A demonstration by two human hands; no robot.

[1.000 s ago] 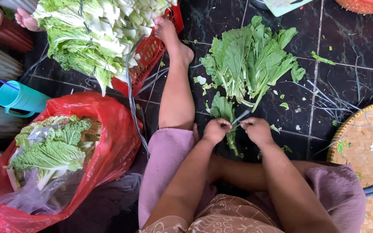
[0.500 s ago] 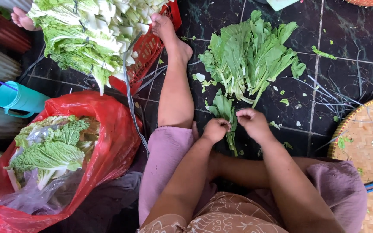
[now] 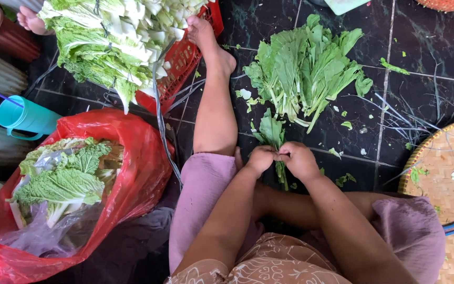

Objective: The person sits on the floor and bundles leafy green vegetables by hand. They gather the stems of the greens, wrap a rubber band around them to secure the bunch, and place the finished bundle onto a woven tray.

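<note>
While both hands, left hand and right hand, grip one leafy stalk, one pile of greens lies near.

My left hand and right hand have drawn closer until the knuckles meet, and the leafy bunch they pinch now stands straighter.

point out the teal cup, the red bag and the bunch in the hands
teal cup (image 3: pixel 27 117), head view, on its side wall
red bag (image 3: pixel 137 158), head view, on its right side
small bunch of greens (image 3: pixel 271 131), head view, on its leaves
</note>
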